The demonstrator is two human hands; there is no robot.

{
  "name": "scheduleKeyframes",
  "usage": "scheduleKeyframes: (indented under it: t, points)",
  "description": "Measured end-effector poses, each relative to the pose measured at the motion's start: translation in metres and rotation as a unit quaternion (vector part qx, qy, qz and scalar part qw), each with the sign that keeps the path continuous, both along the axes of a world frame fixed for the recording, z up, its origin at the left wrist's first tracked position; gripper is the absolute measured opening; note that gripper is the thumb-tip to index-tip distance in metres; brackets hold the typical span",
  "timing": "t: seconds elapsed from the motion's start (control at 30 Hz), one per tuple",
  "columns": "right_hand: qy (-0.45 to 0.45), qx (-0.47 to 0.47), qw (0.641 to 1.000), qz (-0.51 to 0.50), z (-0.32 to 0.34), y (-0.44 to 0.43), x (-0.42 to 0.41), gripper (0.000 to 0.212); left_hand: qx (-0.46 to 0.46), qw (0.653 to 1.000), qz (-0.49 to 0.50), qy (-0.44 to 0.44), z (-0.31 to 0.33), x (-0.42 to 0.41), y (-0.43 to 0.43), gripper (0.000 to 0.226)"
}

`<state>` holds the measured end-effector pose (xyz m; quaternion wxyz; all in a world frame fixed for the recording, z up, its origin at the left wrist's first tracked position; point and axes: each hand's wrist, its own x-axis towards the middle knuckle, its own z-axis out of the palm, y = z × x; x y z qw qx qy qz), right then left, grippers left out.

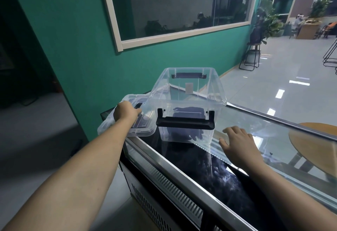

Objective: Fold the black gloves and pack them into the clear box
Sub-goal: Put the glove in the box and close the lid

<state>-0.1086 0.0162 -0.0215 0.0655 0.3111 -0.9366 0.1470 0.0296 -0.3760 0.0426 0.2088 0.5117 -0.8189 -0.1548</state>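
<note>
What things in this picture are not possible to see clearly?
- Black gloves, head view: blurred by the clear box wall and partly behind its black handle; fold and count unclear.
- Left hand fingertips: hidden on the lid.
- Cabinet contents: lost in glass reflections.

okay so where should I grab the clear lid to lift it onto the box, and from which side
Probably by its near-left edge, coming from the left. The clear lid lies flat beside the clear box, its left part overhanging the counter, so fingers can slip underneath. The left hand is already on it there; the right hand is open.
</note>
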Motion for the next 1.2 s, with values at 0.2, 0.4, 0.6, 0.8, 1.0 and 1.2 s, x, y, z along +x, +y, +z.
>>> scheduleKeyframes:
  t: [0.2,0.4,0.6,0.8,1.0,1.2]
  points:
    - [0.003,0.002,1.0,-0.001,0.0,0.0,0.0,0.047,-0.038,0.999,0.008,0.024,0.039,0.023,0.0,0.053]
    - [0.005,0.01,1.0,-0.001,0.001,0.0,0.002,0.047,-0.082,0.996,0.016,0.021,0.099,0.056,-0.004,0.043]
    - [0.004,0.015,1.0,-0.004,0.002,0.001,0.003,0.047,-0.1,0.994,0.04,0.025,0.148,0.064,-0.014,0.057]
    - [0.002,0.014,1.0,-0.002,0.003,0.001,0.004,0.046,-0.083,0.996,-0.006,0.035,0.177,0.033,0.015,0.058]
    - [-0.008,0.006,1.0,0.002,0.003,0.003,0.003,0.046,-0.075,0.994,-0.073,0.033,0.183,-0.015,0.068,0.053]
    - [-0.009,0.008,1.0,0.007,0.005,0.003,0.003,0.046,-0.081,0.991,-0.106,0.02,0.175,-0.05,0.11,0.054]
